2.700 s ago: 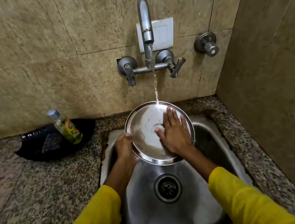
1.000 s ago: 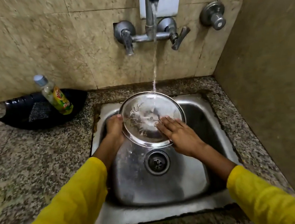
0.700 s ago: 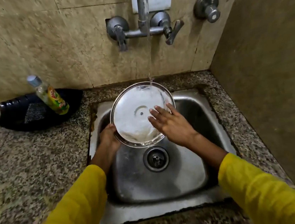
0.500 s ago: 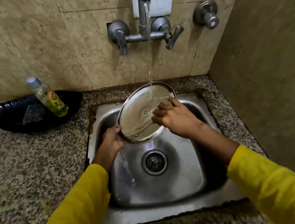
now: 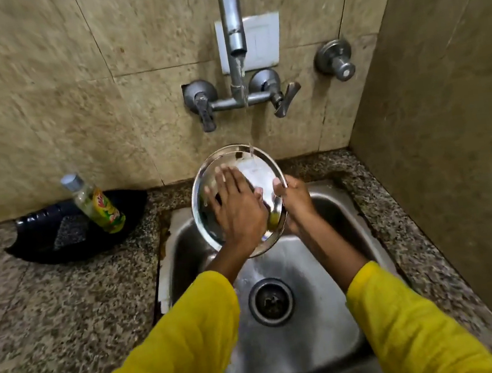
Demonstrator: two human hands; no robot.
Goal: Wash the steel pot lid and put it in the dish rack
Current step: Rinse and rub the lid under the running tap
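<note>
Steel pot lid (image 5: 260, 178) is what you have between your hands, held tilted above the back half of the sink (image 5: 342, 323), its shiny face turned toward you. Nearest to you, your yellow sleeves (image 5: 177, 343) reach in from the bottom edge, one on each side of the round drain (image 5: 271, 301) in the sink floor. Past the drain, your left hand (image 5: 238, 209) lies flat on the lid's face, fingers (image 5: 222, 178) spread and pointing up and away, so that grip is open and only pressing on the metal. Your right hand (image 5: 294, 200) is at the lid's right edge, its grip closed on the rim with the thumb over the front and the other fingers hidden behind. Water (image 5: 245, 99) falls in a thin stream from the tap spout (image 5: 233, 26) and lands on the upper part of the lid, then runs off the lower rim into the sink. To the left, on the speckled granite desk (image 5: 66, 301), a black tray (image 5: 44, 242) holds a dark scrub pad (image 5: 69, 231) and a leaning dish soap bottle (image 5: 98, 206) with a grey cap. Farther back, on the tiled wall (image 5: 42, 102), the mixer tap has two handles (image 5: 285, 101) under the spout, a white plate (image 5: 261, 40) sits behind it, and a separate round valve (image 5: 336, 59) is fixed to its right.
</note>
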